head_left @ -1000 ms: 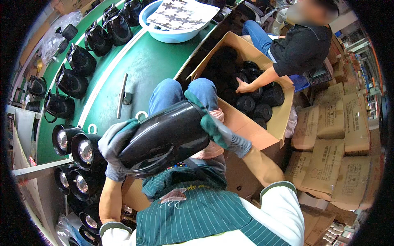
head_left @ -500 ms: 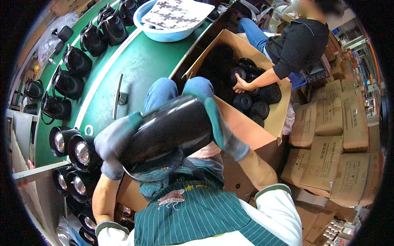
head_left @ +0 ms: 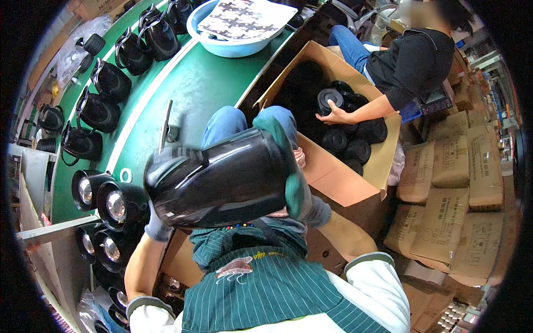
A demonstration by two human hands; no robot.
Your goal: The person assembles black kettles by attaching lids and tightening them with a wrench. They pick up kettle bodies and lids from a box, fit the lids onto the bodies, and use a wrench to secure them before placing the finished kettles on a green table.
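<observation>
A glossy black jug body lies on its side across my lap, held between my two gloved hands. My left hand is closed round its left end, the grey glove blurred at the fingers. At the other end, my right hand, in a green-palmed grey glove, wraps the rim. Whether anything is inside the jug body is hidden. Left of it stand black casings with shiny silver linings. Black jugs with spouts and handles line the green conveyor belt.
A thin upright bar stands on the belt beyond my left hand. Farther off sits a blue basin with a patterned sheet on it. To the right, a person reaches into an open carton of black lids; stacked cartons stand nearer.
The jug body has turned to lie more level, its left end shifting left and up. My left hand's fingers have moved up over that end. The other person now lifts a black lid.
</observation>
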